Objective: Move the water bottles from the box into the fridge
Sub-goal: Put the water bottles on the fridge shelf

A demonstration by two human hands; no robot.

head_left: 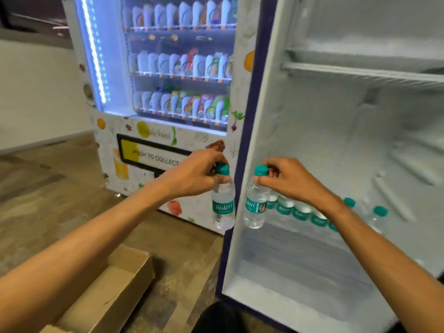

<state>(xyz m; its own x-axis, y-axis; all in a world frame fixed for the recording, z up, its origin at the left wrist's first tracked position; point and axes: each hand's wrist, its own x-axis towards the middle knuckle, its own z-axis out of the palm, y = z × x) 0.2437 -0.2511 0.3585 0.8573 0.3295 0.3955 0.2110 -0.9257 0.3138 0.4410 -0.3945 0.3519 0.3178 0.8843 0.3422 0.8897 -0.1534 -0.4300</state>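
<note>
My left hand (195,173) grips a small clear water bottle (223,207) by its neck, just under the teal cap; it hangs in front of the fridge's left edge. My right hand (286,180) holds a second bottle (255,207) the same way, just inside the open fridge (360,145). Both bottles hang upright with green labels. Behind my right wrist, several bottles (302,211) stand in a row on the fridge's lower shelf. A flap of the cardboard box (115,292) shows at the bottom left; its inside is hidden.
A lit vending machine (168,92) full of snack packs stands directly left of the fridge. The fridge has a wire shelf (360,70) higher up. The floor (48,188) is brown wood-look. A dark shape (216,318) sits at the bottom edge.
</note>
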